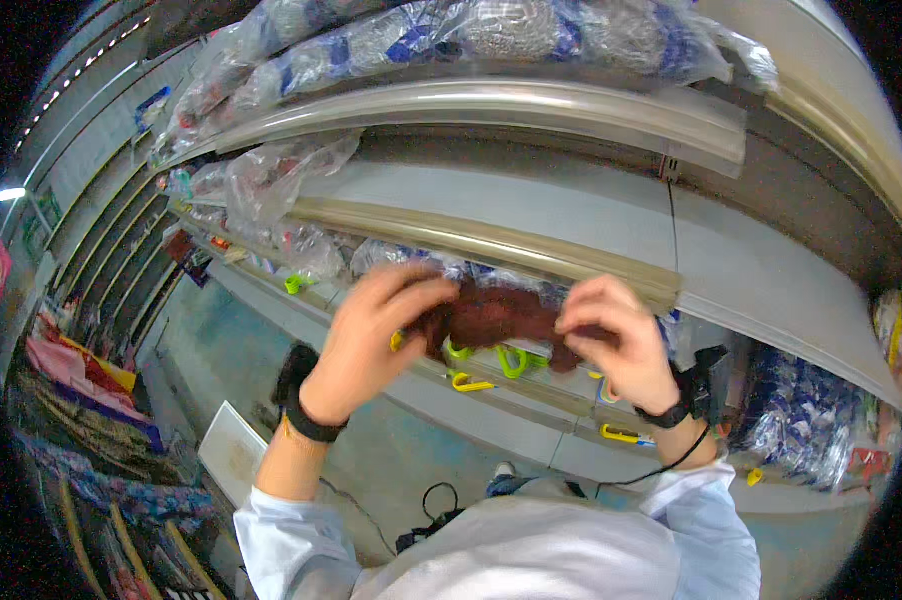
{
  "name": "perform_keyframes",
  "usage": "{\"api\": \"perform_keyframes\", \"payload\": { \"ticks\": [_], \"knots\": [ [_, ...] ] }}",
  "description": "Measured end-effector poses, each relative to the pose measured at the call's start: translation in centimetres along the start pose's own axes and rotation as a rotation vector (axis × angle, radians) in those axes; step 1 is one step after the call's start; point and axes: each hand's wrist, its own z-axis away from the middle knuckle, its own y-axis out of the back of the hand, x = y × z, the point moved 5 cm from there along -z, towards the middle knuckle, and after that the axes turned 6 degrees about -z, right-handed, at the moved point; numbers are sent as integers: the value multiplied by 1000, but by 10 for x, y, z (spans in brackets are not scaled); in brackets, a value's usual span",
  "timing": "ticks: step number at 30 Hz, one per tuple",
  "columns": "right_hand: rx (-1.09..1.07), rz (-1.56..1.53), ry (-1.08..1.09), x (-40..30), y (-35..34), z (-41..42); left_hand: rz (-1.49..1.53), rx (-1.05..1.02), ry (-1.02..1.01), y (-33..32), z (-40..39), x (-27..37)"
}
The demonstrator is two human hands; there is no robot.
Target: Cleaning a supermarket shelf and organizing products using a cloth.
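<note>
Between my two hands stretches a dark reddish-brown piece of cloth (496, 313), blurred by motion. My left hand (379, 330) grips its left end, fingers curled over the top edge. At the other end, my right hand (617, 337) pinches the cloth between thumb and fingers. What kind of article it is, I cannot tell. The cloth hangs in front of a low shelf, and bright green plastic hooks or hangers (512, 361) show just under it. A yellow plastic piece (472, 383) lies below those. Black straps circle both wrists.
Plastic-wrapped goods (518, 30) fill the upper shelf. A middle shelf (488, 195) has a rounded metallic front edge (451, 232). More bagged items (800, 420) sit low on the right. Folded textiles (83, 375) are at the left, near a white board (233, 450). A black cable (646, 474) runs from my right wrist.
</note>
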Motion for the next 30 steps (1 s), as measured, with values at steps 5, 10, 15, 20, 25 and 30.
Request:
{"api": "perform_keyframes", "payload": {
  "ticks": [5,10,15,20,25,30],
  "knots": [
    [260,549,136,10,5,-65,-513,281,-41,1,-66,-75],
    [124,910,-131,55,-9,-68,302,-76,-144,-55,-80,-107],
    [293,807,-140,49,-29,-84,394,-185,-256,-118,-124,-130],
    [322,874,-88,50,-48,-104,376,-391,-629,-170,-128,-143],
    [229,808,-148,59,-49,-119,-52,-684,-299,-116,-122,-178],
    [271,606,-108,46,-72,-103,-208,-718,-22,-92,-99,-273]
  ]
}}
